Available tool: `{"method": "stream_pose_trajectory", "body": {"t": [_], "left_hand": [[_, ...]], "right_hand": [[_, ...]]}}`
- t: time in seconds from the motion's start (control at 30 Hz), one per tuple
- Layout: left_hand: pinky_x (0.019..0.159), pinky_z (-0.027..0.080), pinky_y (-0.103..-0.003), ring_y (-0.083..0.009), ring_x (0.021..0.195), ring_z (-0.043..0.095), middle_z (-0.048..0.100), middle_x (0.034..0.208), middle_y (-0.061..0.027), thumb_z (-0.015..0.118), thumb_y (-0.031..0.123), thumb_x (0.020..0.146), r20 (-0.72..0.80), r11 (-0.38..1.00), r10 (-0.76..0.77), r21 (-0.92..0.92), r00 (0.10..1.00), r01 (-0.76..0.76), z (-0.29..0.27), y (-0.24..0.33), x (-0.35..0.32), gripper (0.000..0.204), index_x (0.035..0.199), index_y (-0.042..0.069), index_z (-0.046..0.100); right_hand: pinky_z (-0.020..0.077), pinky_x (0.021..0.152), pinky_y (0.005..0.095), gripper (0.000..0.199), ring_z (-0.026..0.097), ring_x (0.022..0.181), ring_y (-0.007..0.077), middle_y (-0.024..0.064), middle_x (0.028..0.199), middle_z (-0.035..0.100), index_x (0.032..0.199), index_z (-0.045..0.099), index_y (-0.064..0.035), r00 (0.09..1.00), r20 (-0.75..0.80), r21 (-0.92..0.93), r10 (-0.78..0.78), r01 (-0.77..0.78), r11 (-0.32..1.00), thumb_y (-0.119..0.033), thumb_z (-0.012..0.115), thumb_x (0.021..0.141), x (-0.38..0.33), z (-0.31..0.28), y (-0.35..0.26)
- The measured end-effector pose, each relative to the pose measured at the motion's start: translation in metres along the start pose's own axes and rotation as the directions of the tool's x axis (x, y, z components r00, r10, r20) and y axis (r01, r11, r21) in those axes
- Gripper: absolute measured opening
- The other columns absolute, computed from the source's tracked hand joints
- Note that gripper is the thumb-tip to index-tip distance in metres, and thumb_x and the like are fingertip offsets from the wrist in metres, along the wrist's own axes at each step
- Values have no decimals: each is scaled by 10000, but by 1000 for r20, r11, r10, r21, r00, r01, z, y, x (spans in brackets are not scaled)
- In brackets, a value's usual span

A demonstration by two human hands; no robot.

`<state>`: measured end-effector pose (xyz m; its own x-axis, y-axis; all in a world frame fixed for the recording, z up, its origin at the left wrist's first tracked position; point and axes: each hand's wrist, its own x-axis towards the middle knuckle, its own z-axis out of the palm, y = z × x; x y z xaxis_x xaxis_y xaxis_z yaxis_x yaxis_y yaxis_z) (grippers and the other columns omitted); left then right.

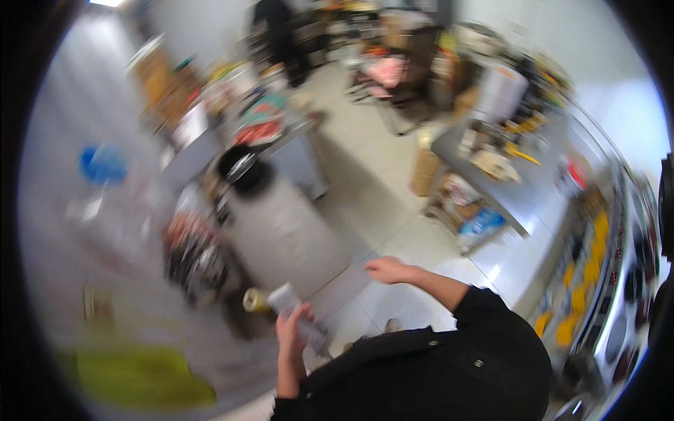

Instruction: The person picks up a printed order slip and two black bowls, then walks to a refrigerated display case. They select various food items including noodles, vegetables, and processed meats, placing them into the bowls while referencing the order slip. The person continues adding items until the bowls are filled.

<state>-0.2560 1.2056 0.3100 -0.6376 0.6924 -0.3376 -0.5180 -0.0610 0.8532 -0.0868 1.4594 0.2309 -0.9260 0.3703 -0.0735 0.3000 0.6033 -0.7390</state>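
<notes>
My left hand [293, 328] is closed around a long white-and-grey package [283, 298], held upright at a tilt in front of my body. Blur hides what kind of package it is. Just left of its top end is a yellowish roll [256, 300] with a pale round end. Out to the right, my right hand [388, 270] hangs over the floor with its fingers curled in, and I see nothing in them. It touches no surface.
Ahead on the left, a light table [281, 221] carries a black bowl [243, 168]; plastic bags [193, 245] crowd its left side. A grey table [519, 168] with clutter stands right. Near right, a long metal unit [611, 281] holds yellow pieces. Someone in dark clothes [277, 31] stands far back.
</notes>
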Motion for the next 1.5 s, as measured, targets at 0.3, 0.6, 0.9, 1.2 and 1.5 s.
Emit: {"method": "stream_pose_trajectory", "body": {"t": [0.3, 0.6, 0.9, 1.2, 1.5], "left_hand": [[578, 461, -316, -184, 641, 531, 574, 810, -87, 568, 25, 770, 202, 956, -257, 194, 945, 218, 46, -42, 84, 397, 1151, -9, 460], [563, 467, -319, -202, 621, 536, 585, 808, -116, 538, 22, 786, 562, 904, -400, 372, 724, 210, 196, -100, 119, 324, 1105, -10, 491], [562, 479, -317, -202, 613, 537, 581, 818, -139, 544, 11, 794, 554, 774, -592, 594, 585, 220, 378, -235, 31, 331, 1121, -16, 502], [658, 487, -277, -154, 707, 586, 628, 885, -118, 548, 61, 834, 672, 690, -682, 722, 287, -49, 513, -316, -51, 305, 1125, -28, 522], [660, 487, -265, -136, 710, 589, 637, 900, -114, 552, 70, 832, 637, 643, -689, 757, 346, -114, 560, -328, -14, 293, 1109, -25, 537]], "right_hand": [[462, 572, 460, 190, 576, 613, 361, 161, 622, 590, 645, 608, -29, 958, -208, 81, 196, -183, 980, -201, 528, 646, -12, 28, 11], [473, 638, 475, 254, 597, 753, 363, 173, 778, 623, 755, 639, -47, 524, -406, 121, 749, -781, 612, -235, 469, 779, -249, -8, 80], [462, 757, 438, 314, 587, 911, 344, 169, 936, 629, 1074, 583, -111, 280, -263, 373, 923, -853, 364, -117, 435, 798, -445, -4, 141], [475, 749, 427, 238, 592, 886, 331, 149, 915, 636, 920, 636, -101, 69, -322, 432, 944, -876, 212, -269, 515, 803, -611, -58, 198], [475, 694, 446, 264, 590, 805, 364, 165, 849, 632, 818, 641, -79, 29, -390, 468, 920, -854, 225, -304, 503, 818, -641, -134, 258]]}}
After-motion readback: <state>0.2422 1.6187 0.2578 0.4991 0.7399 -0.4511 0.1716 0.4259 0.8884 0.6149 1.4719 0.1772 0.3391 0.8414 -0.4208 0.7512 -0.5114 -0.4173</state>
